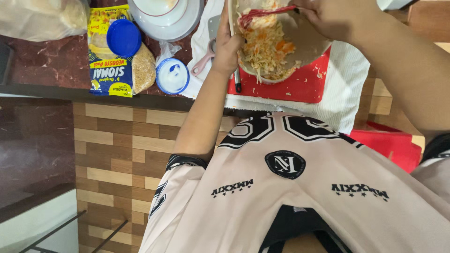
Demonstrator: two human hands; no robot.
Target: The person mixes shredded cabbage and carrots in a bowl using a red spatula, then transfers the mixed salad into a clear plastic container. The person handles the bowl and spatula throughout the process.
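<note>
My left hand [227, 44] grips the left rim of a beige bowl [307, 44] that is tilted toward me above a red cutting board [300, 86]. The bowl holds a shredded white and orange mix [267, 47]. My right hand [335, 16] holds a red spatula [262, 14] whose head rests in the mix near the bowl's upper edge. The board lies on a white cloth [344, 70].
On the dark counter [51, 61] to the left sit a yellow and blue food packet [110, 75], a blue lid [123, 37], a small blue-rimmed round container [172, 76], stacked white plates [166, 21], a clear bag [42, 18] and a pink-handled tool [202, 63]. A red object [393, 143] lies at lower right.
</note>
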